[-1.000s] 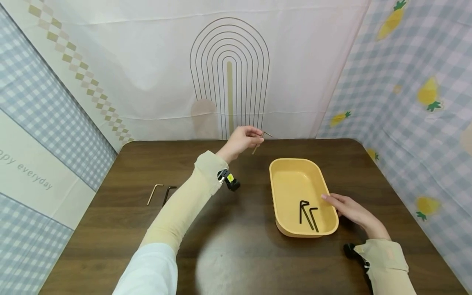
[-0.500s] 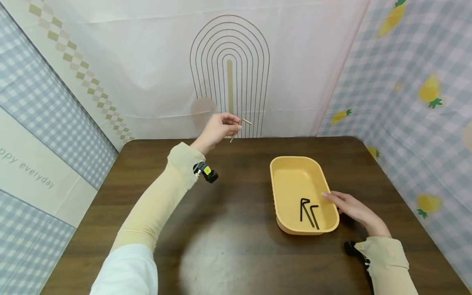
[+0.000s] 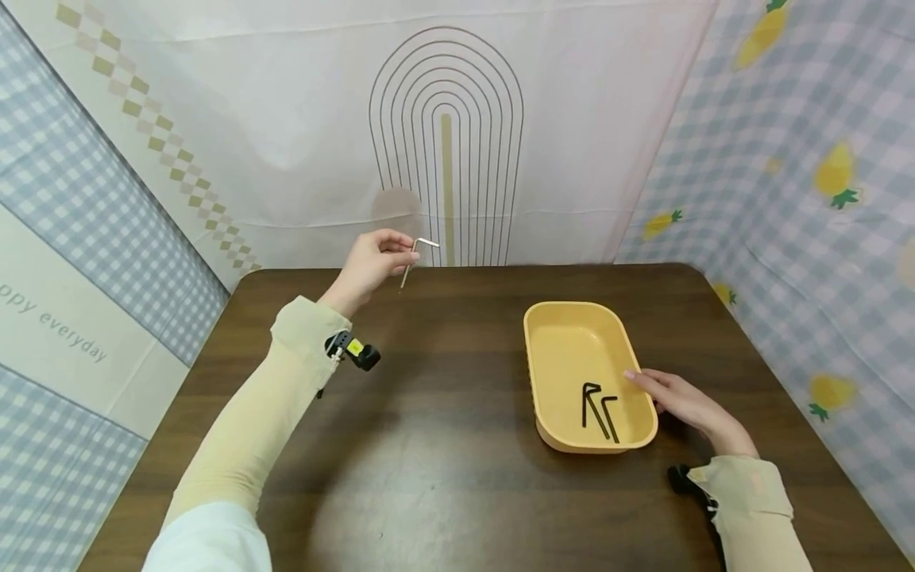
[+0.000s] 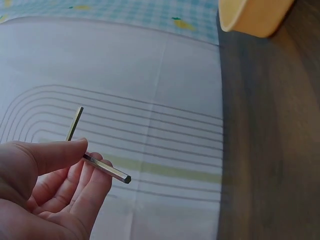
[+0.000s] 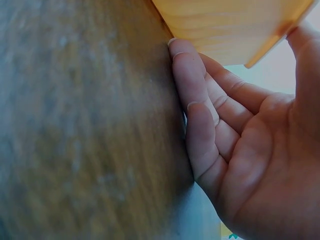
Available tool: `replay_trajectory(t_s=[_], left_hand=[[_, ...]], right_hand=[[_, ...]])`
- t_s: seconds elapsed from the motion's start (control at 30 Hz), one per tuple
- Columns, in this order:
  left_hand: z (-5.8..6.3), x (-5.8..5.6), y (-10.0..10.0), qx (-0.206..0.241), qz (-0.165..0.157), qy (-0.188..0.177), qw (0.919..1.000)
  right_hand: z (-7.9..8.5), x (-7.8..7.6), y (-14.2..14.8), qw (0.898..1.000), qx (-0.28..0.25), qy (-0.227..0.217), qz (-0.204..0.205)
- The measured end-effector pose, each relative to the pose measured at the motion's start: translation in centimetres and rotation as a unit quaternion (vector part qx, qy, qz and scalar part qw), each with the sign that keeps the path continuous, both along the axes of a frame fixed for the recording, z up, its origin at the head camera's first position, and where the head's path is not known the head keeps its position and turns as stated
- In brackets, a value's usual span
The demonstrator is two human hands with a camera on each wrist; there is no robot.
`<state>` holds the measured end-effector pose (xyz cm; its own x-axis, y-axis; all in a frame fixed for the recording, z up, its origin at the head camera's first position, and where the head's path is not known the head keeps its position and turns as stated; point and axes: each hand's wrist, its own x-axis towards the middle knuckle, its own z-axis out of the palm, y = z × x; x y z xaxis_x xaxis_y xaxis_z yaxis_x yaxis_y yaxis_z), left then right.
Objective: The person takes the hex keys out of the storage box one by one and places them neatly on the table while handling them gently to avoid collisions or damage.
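Observation:
My left hand [image 3: 375, 258] pinches a metallic L-shaped hex key [image 4: 107, 170] between thumb and fingers, raised above the far edge of the table. Its short arm points right in the head view. On the right side, my right hand [image 3: 682, 401] holds the rim of a yellow basket [image 3: 572, 342], thumb over the edge. In the right wrist view its other fingers [image 5: 187, 75] curl low beside the basket's outer wall, close to the table. Several black hex keys [image 3: 608, 417] lie inside the basket, towards its near end.
The dark wooden table [image 3: 443, 445] meets a white patterned cloth [image 3: 572, 159] at the back and a checked cloth [image 3: 793, 262] at the right. A small dark tip [image 3: 319, 393] shows beside my left forearm, which hides the table behind it.
My left hand has moved left with the hex key, away from the basket. Two hex keys seen on the left of the table earlier are now mostly behind that forearm. My right hand stays put.

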<state>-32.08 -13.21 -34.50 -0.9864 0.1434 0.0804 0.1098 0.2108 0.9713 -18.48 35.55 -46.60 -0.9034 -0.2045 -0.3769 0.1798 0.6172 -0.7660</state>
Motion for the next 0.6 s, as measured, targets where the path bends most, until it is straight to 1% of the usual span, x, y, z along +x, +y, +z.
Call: replay_trajectory(t_s=[0.13, 0.3, 0.37, 0.6], left_hand=[[-1.1, 0.9, -1.5, -0.028, 0.009, -0.004, 0.9996], [-2.5, 1.8, -2.8, -0.047, 0.016, -0.019, 0.9986], [-3.1, 2.2, -3.3, -0.049, 0.015, -0.028, 0.9983], [-5.3, 3.8, -5.2, -0.083, 0.016, -0.051, 0.9951]], right_hand=[[0.0, 0.0, 0.0, 1.0, -0.004, -0.002, 0.002], [0.0, 0.2, 0.1, 1.0, 0.004, 0.001, 0.003], [0.0, 0.2, 0.1, 1.0, 0.003, 0.003, 0.002], [0.0, 0.1, 0.1, 1.0, 0.0, 0.002, 0.004]])
